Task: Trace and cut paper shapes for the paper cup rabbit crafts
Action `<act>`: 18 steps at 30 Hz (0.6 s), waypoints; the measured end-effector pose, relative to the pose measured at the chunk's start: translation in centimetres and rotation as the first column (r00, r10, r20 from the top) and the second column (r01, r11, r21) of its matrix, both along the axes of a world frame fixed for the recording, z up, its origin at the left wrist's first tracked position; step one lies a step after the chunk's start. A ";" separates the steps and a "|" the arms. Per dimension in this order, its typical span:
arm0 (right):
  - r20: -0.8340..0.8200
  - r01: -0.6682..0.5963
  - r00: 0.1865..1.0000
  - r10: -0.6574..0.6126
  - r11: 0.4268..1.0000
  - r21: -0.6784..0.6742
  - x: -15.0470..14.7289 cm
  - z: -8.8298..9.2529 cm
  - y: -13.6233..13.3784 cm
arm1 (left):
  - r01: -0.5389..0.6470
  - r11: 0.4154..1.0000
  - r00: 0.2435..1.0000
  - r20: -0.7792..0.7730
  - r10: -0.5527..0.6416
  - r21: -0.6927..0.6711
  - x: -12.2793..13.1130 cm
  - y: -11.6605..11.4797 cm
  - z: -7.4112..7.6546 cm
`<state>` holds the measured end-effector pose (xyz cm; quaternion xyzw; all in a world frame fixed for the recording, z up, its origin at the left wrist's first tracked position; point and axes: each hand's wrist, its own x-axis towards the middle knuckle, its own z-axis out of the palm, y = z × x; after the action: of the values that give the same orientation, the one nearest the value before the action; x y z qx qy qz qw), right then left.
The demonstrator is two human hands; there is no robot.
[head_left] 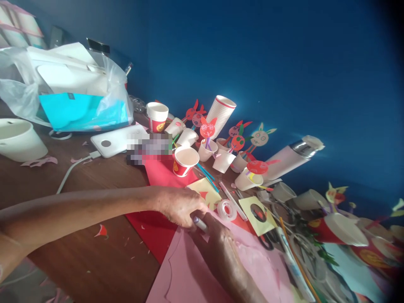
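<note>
My left hand (181,206) lies palm down with its fingers curled on the edge of a pink paper sheet (195,273), over a red sheet (151,227). My right hand (217,242) rests on the pink sheet and grips a marker pen (200,223), whose tip points towards the left hand's fingers. A faint pen line shows on the pink sheet. A roll of clear tape (226,209) lies just beyond the hands.
Paper cups (185,160) with red paper bunny heads on straws (207,128) crowd the brown table (94,261). A stack of cups (221,112), a white flask (290,158), yellow paper pieces (257,214), a white power bank (118,141) and a plastic bag (72,90) stand around.
</note>
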<state>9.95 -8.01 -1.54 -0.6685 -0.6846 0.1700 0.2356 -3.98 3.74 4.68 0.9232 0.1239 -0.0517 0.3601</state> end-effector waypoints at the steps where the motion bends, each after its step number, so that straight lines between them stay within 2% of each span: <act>1: 0.010 -0.002 1.000 0.002 1.000 0.002 0.0 0.0 0.0 | 0.005 1.000 1.000 0.016 -0.005 0.005 0.0 -0.2 -0.1; 5: 0.056 0.025 0.998 -0.023 0.999 -0.046 -0.1 -0.1 0.1 | -0.010 0.994 0.997 0.072 0.002 0.108 0.0 -0.7 -0.8; 8: 0.035 0.005 0.999 -0.001 0.995 -0.097 0.2 0.6 0.2 | -0.052 0.985 0.997 0.060 0.043 0.162 -0.2 -1.0 -1.2; 11: -0.073 -0.038 0.997 0.032 0.997 -0.073 1.2 2.2 0.1 | -0.068 0.984 0.997 0.035 0.063 0.167 -0.3 -1.1 -1.3; 15: -0.174 0.022 0.984 -0.027 0.999 -0.027 3.1 5.0 0.0 | -0.072 0.989 0.997 0.005 0.072 0.126 -0.2 -1.1 -1.1; 18: -0.273 0.005 0.962 -0.029 0.996 -0.090 4.1 6.1 0.2 | -0.084 0.990 0.996 -0.009 0.086 0.115 -0.1 -1.1 -1.2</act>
<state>14.01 -7.85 4.54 -0.6543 -0.6314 0.2891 0.2995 -4.11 2.66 3.53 0.9359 0.1684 -0.0353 0.3074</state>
